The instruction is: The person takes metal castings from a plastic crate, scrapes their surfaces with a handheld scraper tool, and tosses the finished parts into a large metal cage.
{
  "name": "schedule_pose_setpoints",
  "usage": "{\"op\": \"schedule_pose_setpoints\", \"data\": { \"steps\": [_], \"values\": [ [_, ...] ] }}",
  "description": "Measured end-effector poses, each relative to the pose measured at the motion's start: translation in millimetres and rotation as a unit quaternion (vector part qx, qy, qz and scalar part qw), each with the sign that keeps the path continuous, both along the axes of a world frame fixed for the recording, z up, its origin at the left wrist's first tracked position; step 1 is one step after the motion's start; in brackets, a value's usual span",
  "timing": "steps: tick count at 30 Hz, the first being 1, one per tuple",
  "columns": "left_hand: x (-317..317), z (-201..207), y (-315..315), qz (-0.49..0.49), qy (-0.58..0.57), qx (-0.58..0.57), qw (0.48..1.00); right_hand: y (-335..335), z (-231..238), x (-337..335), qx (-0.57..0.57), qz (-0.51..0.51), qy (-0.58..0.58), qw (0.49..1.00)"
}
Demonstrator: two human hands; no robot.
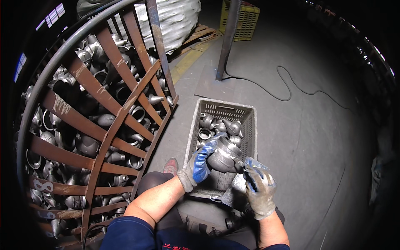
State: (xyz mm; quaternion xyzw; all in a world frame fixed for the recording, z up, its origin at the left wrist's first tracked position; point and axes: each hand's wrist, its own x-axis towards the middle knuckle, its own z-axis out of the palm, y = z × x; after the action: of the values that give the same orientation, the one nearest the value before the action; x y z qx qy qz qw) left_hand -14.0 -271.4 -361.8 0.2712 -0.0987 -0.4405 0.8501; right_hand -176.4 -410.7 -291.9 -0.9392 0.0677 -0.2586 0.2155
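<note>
My left hand [201, 164], in a blue-and-white work glove, grips a round grey metal casting [225, 157] with a ringed neck, tilted above the crate. At the casting's right edge is my right hand [259, 185], also gloved, its fingers curled closed. Something thin seems to run from those fingers to the casting, too small to name. Below, a grey plastic crate [193, 125] with slotted walls stands between my legs and the post. Several similar metal castings [233, 126] lie in its far half. A pale, crumpled-looking piece [236, 192] hangs at the near rim beside my right wrist.
To my left, a large rusty steel cage [112, 143] holds many grey castings [87, 143]. A metal post [228, 46] on a floor plate stands beyond the crate, with a black cable [266, 91] trailing right. Farther back are a yellow crate [246, 23] and a white sack [179, 25].
</note>
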Motion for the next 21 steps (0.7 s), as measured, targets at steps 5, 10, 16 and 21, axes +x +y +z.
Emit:
{"op": "schedule_pose_setpoints", "data": {
  "steps": [5, 10, 16, 21],
  "values": [
    [6, 5, 1, 0.001, 0.016, 0.022, 1.000, -4, 0, 6, 0.100, 0.008, -0.005, 0.995],
    [1, 18, 14, 0.049, -0.157, 0.072, 0.984, -3, 4, 6, 0.135, 0.044, 0.007, 0.990],
    [-1, 21, 16, 0.050, -0.211, 0.101, 0.971, -2, 5, 3, 0.134, 0.032, 0.036, 0.990],
    [-2, 22, 17, 0.057, -0.215, 0.110, 0.969, -9, 6, 0, 0.154, 0.058, 0.083, 0.983]
  ]
}}
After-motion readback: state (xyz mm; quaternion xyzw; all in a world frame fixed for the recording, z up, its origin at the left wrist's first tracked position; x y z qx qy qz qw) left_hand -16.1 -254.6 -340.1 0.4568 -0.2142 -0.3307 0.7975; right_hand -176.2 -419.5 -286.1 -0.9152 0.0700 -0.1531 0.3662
